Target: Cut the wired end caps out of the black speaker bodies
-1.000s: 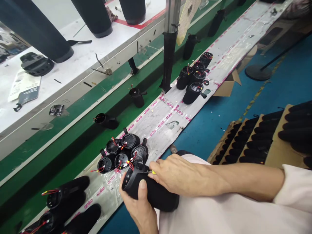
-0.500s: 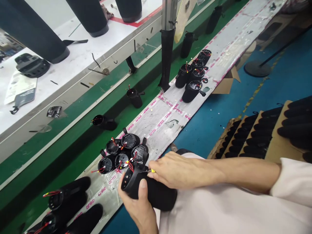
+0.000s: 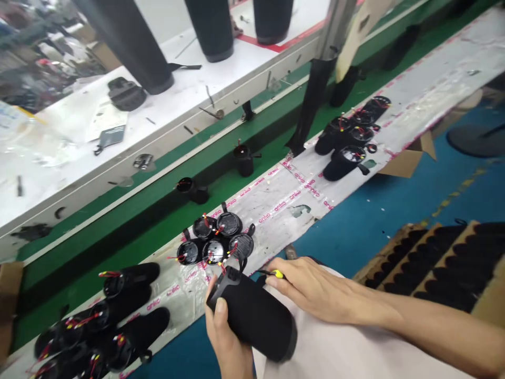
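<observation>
A black cylindrical speaker housing (image 3: 258,318) lies tilted in my left hand (image 3: 229,331), whose thumb and fingers are wrapped round its upper end. Red and white wires and a black strap loop (image 3: 242,265) show at that end; its opening is turned mostly out of sight. Just right of the housing, my right hand (image 3: 303,284) is closed on a small thin tool with a yellow handle (image 3: 278,273). The tool's dark tip points left toward the strap loop, apart from the housing; its exact kind is unclear.
Several black housings (image 3: 215,251) with loose wires stand on the taped ledge (image 3: 272,210), with others lying at lower left. A green conveyor belt (image 3: 215,173) carries more. Boxes of black cylinders (image 3: 430,273) are at right. A white bench (image 3: 165,100) runs along upper left.
My right hand has drawn the tool away from the housing's rim, to the right. The housing has turned, so its opening shows less. My view has swung left.
</observation>
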Demonstrator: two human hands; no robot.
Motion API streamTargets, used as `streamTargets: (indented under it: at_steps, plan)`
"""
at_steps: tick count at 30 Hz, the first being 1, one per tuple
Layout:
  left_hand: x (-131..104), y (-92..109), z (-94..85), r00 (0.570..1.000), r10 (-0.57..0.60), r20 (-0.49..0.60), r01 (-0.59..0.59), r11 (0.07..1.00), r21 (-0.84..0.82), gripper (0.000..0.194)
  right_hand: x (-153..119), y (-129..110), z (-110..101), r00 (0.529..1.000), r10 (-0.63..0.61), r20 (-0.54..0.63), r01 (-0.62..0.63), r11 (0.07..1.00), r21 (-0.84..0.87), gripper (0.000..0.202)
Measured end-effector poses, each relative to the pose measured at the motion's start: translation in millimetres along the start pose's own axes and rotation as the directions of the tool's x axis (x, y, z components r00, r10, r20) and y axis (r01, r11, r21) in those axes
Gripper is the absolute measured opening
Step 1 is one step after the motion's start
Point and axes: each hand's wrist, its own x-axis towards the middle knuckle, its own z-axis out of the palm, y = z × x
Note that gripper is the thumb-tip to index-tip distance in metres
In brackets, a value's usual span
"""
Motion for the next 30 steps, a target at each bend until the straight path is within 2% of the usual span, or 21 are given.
streamTargets:
  at_steps: [3, 6, 8, 11, 14, 17, 21, 24, 27, 30]
  plan:
    - [7, -8, -31.3, 0.984, 0.042, -0.175, -0.031, 0.997, 0.067, 0.074, -4, 11, 10, 0.998, 0.05, 0.029, -0.051, 0.998, 0.047, 0.032]
    - [22, -16, -62.1, 0.923, 0.127, -0.365, -0.025, 0.962, 0.271, 0.078, -3, 18, 16, 0.996, 0.061, 0.063, -0.064, 0.997, 0.043, 0.035]
    - [39, -24, -73.8, 0.892, 0.151, -0.427, 0.027, 0.923, 0.384, 0.086, 1, 20, 17, 0.996, 0.052, 0.075, -0.054, 0.998, 0.031, 0.036]
    - [71, -38, -74.2, 0.882, 0.177, -0.437, 0.045, 0.891, 0.453, 0.085, 12, 21, 15, 0.996, 0.032, 0.088, -0.032, 0.999, -0.001, 0.036]
    - [103, -57, -59.8, 0.877, 0.23, -0.421, -0.02, 0.894, 0.447, 0.084, 30, 17, 8, 0.995, 0.0, 0.1, 0.006, 0.998, -0.059, 0.034]
    - [122, -75, -41.4, 0.871, 0.281, -0.404, -0.093, 0.9, 0.425, 0.079, 59, 11, -3, 0.994, -0.005, 0.111, 0.02, 0.99, -0.141, 0.033]
    - [126, -88, -27.8, 0.866, 0.302, -0.397, -0.143, 0.913, 0.383, 0.079, 124, 1, -14, 0.993, -0.105, 0.046, 0.114, 0.955, -0.275, 0.033]
    - [121, -89, -28.6, 0.882, 0.295, -0.368, -0.162, 0.922, 0.351, 0.088, 199, -12, -15, 0.987, -0.161, 0.02, 0.157, 0.916, -0.369, 0.042]
    - [110, -94, -34.9, 0.89, 0.271, -0.367, -0.158, 0.938, 0.308, 0.089, 284, -29, -5, 0.978, -0.205, 0.047, 0.204, 0.872, -0.445, 0.027]
    - [94, -108, -43.7, 0.849, 0.256, -0.462, -0.148, 0.955, 0.257, 0.079, 351, -41, 13, 0.966, -0.243, 0.092, 0.256, 0.836, -0.485, 0.034]
